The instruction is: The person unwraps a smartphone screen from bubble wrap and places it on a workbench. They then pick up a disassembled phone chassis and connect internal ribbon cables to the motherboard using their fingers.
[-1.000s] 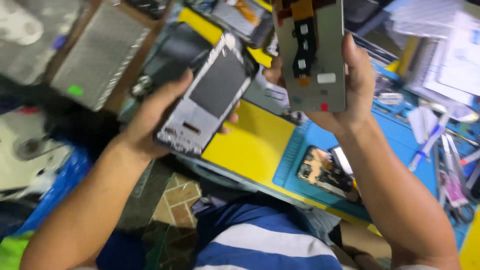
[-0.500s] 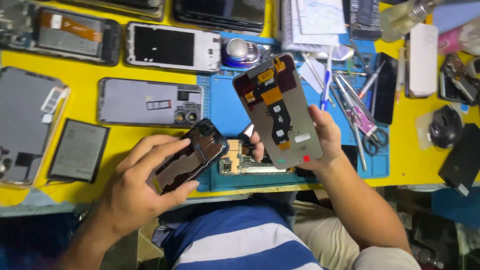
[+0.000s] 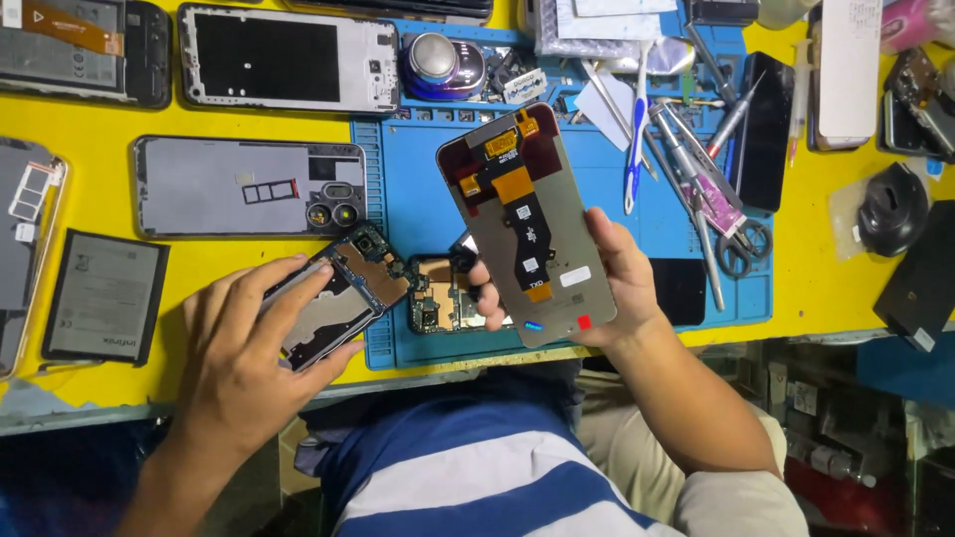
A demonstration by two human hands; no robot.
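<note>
left hand (image 3: pixel 254 343) clamps an opened phone frame (image 3: pixel 338 303) flat at the blue mat's (image 3: pixel 418 209) near-left edge, right hand (image 3: pixel 607 283) pinches a display panel (image 3: pixel 527 224) upright above it (flex cable (image 3: pixel 522 214) exposed), a loose pinch could drop it onto the circuit board (image 3: pixel 438 298).

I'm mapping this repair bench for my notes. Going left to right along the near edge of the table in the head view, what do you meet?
Loose grey battery → left hand on an opened phone frame → small circuit board on the blue mat → right hand holding a display panel → scissors → black round part.
</note>
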